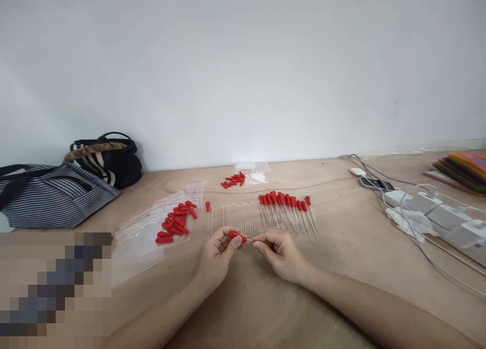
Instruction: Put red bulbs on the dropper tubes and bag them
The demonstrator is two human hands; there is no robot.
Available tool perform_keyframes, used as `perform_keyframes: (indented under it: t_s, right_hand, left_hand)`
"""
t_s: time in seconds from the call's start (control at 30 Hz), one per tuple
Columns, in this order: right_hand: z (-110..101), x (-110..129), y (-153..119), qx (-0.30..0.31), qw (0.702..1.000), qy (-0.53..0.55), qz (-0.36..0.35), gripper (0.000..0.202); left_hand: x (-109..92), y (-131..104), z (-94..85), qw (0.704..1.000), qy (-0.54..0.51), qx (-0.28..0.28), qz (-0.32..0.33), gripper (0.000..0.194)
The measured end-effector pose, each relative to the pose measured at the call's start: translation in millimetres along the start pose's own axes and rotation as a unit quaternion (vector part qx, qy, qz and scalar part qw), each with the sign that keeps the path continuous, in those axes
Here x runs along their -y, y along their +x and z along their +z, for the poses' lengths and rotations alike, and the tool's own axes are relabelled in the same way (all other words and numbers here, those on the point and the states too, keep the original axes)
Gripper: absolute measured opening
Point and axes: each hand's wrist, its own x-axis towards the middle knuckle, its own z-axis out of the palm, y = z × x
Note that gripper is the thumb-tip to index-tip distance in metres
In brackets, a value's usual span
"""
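My left hand pinches a red rubber bulb between thumb and fingers. In my right hand is a thin glass dropper tube, gripped by the fingertips. The tube's end meets the bulb's mouth; how deep it sits inside I cannot tell. Just beyond my hands lies a row of bare glass tubes. To its right are several droppers with red bulbs on their tubes, side by side. One more bulb-topped dropper lies at the left. Loose red bulbs are heaped on a clear plastic bag.
Farther back are smaller red bulbs and short glass tubes by a clear bag. A striped bag and a black bag stand left. On the right are a power strip with chargers, cables and coloured sheets.
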Motion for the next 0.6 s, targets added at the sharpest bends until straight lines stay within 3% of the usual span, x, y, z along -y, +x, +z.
perform_keyframes:
  t_s: [0.1, 0.3, 0.4, 0.47, 0.6]
  right_hand:
    - [6, -1, 0, -0.007, 0.995, 0.089, 0.035, 0.023]
    - [17, -3, -3, 0.028, 0.985, 0.15, 0.082, 0.032]
    - [15, -6, -3, 0.005, 0.992, 0.106, 0.074, 0.03]
    - [10, -9, -3, -0.019, 0.996, 0.061, 0.059, 0.026]
    - [3, -14, -2, -0.038, 0.999, 0.0, 0.034, 0.019]
  left_hand:
    - [-1, -4, 5.1, 0.999, -0.027, -0.005, -0.023, 0.037]
    - [-10, -5, 13.4, 0.999, -0.011, -0.034, -0.011, 0.026]
    - [-25, 16, -7.7, 0.995, 0.074, -0.074, -0.009, 0.026]
    - [-36, 37, -31.5, 0.969, 0.229, -0.086, -0.035, 0.025]
    - [-45, 74, -73.8, 0.929, 0.348, -0.099, -0.072, 0.013]
